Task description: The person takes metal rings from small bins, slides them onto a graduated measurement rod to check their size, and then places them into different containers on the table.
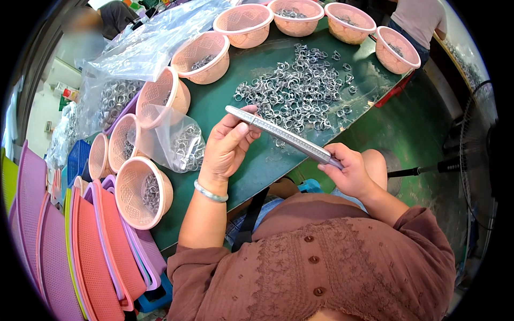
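Steel sizing rod point(284, 135), tapered, held over table's point(251, 166) near edge: right hand point(350, 171) grips its thick end, left hand point(227, 147) pinches the thin tip. Ring pile point(300, 88) mid-table; pink baskets point(142, 192) along left edge. Best kept level, grip firm.

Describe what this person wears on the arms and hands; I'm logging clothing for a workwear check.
Both forearms are bare. The sleeves are brownish-mauve crinkled fabric, pushed up near the elbows. The left wrist carries a pale green bangle. No gloves or rings show on the left hand or right hand.
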### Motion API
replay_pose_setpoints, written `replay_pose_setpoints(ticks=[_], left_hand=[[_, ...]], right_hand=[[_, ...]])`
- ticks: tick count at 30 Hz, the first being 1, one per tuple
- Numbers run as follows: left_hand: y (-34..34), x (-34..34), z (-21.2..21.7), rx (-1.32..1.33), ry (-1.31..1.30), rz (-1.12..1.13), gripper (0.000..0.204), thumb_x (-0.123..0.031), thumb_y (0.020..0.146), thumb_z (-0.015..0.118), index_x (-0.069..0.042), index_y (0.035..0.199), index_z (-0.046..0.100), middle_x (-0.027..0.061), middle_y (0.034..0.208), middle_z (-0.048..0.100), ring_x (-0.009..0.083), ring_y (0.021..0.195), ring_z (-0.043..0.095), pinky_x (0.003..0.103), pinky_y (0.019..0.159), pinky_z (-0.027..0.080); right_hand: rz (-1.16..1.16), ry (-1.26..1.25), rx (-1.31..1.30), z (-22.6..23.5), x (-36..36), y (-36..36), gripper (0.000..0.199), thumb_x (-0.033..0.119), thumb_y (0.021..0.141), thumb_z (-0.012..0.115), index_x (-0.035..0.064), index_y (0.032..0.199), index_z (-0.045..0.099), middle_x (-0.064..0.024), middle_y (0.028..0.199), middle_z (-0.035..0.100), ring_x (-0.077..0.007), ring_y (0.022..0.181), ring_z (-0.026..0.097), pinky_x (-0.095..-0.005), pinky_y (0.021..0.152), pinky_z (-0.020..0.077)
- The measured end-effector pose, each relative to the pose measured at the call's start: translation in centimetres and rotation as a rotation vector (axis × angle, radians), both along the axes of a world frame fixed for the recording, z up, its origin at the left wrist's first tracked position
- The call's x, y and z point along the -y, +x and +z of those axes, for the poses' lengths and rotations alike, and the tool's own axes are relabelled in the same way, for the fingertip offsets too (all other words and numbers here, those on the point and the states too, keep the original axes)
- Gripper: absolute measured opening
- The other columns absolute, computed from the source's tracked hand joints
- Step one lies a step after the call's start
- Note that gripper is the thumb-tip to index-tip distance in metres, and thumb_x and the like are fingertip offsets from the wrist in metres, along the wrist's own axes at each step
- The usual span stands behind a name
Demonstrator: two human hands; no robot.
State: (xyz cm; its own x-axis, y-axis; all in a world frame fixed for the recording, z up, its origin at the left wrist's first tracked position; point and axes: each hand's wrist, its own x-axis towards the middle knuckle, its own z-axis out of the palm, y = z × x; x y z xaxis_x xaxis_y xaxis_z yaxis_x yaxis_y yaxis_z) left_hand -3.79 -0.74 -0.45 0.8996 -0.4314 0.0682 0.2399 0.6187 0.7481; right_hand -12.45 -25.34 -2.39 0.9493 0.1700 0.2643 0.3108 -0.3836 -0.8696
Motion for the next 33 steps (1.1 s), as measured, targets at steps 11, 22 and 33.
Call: replay_pose_setpoints(ticks=[11,22,33], left_hand=[[0.2,0.0,-1.0,0.035,0.111,0.013,0.027,-0.002,0.081,0.057,-0.001,0.108,0.054,0.0051,0.089,0.059,0.0126,0.079,0.055,0.025,0.075,0.044],[0.1,0.1,-1.3,0.026,0.125,0.006,0.026,-0.004,0.082,0.057,0.001,0.107,0.053,0.0064,0.093,0.058,0.0138,0.082,0.055,0.026,0.075,0.045],[2.0,-1.2,0.9,0.166,0.094,0.478,0.015,-0.01,0.086,0.051,-0.001,0.097,0.055,0.004,0.083,0.056,0.0108,0.073,0.052,0.022,0.068,0.043]], right_hand=[[0.003,0.015,-0.017,-0.4,0.2,-0.4,0.02,0.002,0.073,0.063,0.0019,0.091,0.054,-0.007,0.072,0.058,-0.012,0.062,0.055,-0.0234,0.056,0.0431],[-0.005,0.001,-0.004,-0.7,0.3,-0.6,0.021,0.002,0.073,0.064,0.0018,0.092,0.054,-0.0063,0.071,0.057,-0.011,0.061,0.054,-0.0227,0.055,0.0426],[0.019,0.061,-0.085,-0.8,1.1,-1.3,0.021,0.001,0.072,0.065,0.0015,0.09,0.054,-0.0025,0.07,0.055,-0.0069,0.059,0.049,-0.0206,0.053,0.0389]])
